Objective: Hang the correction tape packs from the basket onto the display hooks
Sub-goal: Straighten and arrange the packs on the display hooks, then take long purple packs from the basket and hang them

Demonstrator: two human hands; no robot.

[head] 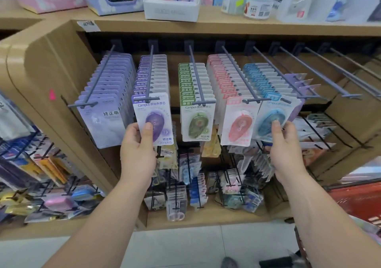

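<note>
Two correction tape packs, the purple pack and the blue pack, hide the fingers behind them; only thumbs show. The purple pack hangs upright on its hook. The blue pack's top leans right. The left hand pinches the purple pack, and the right hand pinches the blue pack.
</note>
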